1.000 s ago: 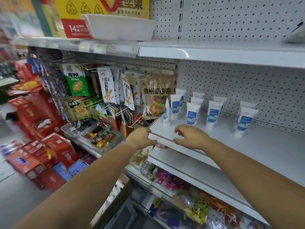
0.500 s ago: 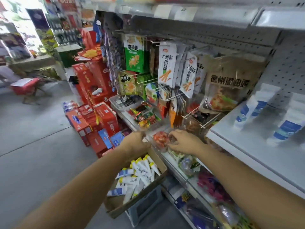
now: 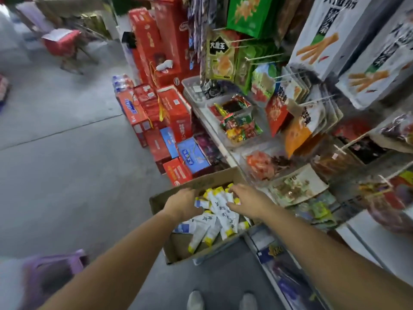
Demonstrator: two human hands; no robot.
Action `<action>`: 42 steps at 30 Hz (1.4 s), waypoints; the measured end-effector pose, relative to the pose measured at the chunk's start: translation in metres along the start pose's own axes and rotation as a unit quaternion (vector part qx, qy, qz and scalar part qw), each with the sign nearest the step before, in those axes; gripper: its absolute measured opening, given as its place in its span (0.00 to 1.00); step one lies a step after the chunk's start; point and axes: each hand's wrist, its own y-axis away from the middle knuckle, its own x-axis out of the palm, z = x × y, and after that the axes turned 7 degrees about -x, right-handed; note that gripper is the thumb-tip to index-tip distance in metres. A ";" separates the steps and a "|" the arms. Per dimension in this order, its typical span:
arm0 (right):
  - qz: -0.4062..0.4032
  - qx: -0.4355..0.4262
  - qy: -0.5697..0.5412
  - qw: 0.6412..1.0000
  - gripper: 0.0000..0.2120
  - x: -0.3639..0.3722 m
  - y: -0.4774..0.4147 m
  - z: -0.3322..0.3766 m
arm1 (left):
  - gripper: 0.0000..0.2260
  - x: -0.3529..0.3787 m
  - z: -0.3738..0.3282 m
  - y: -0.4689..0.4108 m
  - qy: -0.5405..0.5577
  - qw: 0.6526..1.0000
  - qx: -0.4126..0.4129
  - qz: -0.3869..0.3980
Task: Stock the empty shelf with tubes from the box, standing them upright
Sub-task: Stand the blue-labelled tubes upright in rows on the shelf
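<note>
Two hands (image 3: 182, 204), one box (image 3: 201, 182)

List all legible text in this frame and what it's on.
"大魔王": black label on the yellow-green snack pack.
tubes in the box: black characters, too blurred.
white hanging packet: large characters, cropped and blurred.
red cartons: print too small.

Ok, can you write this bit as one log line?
step: fetch tubes | left hand: in box | right hand: over tubes | grasp: unclear

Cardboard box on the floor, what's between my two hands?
White tubes with yellow caps lie heaped between the left hand and right hand, inside the brown cardboard box, shown in the head view.
</note>
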 end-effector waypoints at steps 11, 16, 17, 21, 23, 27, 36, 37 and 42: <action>0.075 -0.051 0.004 0.996 0.23 0.103 -0.117 -0.039 | 0.22 0.108 0.065 -0.061 0.008 0.995 -0.083 0.059; 0.113 -0.054 0.021 0.992 0.24 0.148 -0.164 -0.059 | 0.23 0.147 0.081 -0.090 -0.011 0.991 -0.103 0.089; 0.117 -0.056 0.026 0.991 0.24 0.156 -0.173 -0.062 | 0.24 0.154 0.084 -0.096 -0.017 0.990 -0.103 0.094; 0.126 -0.078 0.047 0.988 0.24 0.187 -0.204 -0.073 | 0.23 0.180 0.100 -0.120 -0.043 0.986 -0.106 0.118; 0.125 -0.089 0.060 0.986 0.24 0.201 -0.218 -0.076 | 0.23 0.191 0.107 -0.132 -0.059 0.985 -0.101 0.127; 0.123 -0.112 0.094 0.982 0.23 0.227 -0.244 -0.078 | 0.25 0.210 0.122 -0.155 -0.092 0.983 -0.090 0.134; 0.124 -0.077 0.124 0.982 0.22 0.267 -0.274 -0.078 | 0.23 0.240 0.142 -0.176 -0.182 0.967 -0.084 0.160; 0.130 -0.071 0.124 0.981 0.23 0.270 -0.277 -0.077 | 0.21 0.242 0.143 -0.176 -0.192 0.964 -0.079 0.164; 0.138 -0.059 0.111 0.983 0.23 0.284 -0.293 -0.073 | 0.20 0.253 0.151 -0.179 -0.218 0.961 -0.061 0.160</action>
